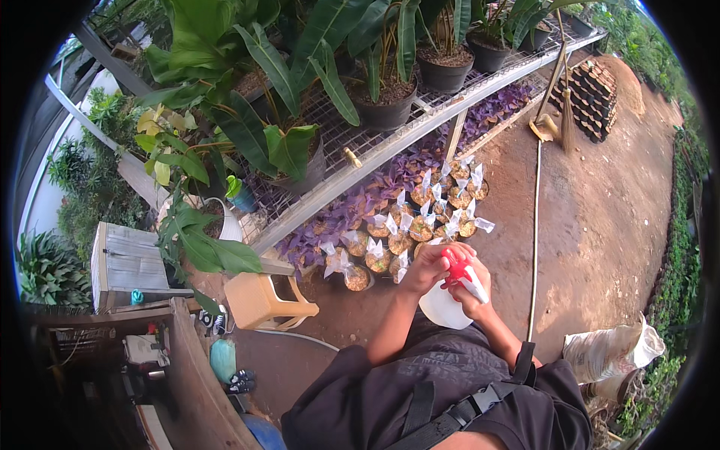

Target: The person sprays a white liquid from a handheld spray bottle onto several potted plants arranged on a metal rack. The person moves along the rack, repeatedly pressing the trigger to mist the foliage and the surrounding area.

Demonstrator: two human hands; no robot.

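Close before my torso is a spray bottle with a translucent white body [444, 308] and a red-and-white trigger head [460, 269]. My right hand [477, 297] is wrapped around its neck and trigger. At the red nozzle end, the fingers of my left hand [423, 272] grip the head from the other side. Beyond my hands, several small pots [400, 242] stand together on the soil, tied with clear plastic strips. My forearms and the bottle hide some of the nearest pots.
A wire-mesh bench [337, 197] carries large potted plants [388, 107], with purple-leaved plants [360, 197] below. A tan plastic stool [253, 301] stands left. A pale hose [537, 225] runs along the soil at right. Stacked dark pots [588, 98], a broom [567, 121] and a white sack [604, 351] are farther right.
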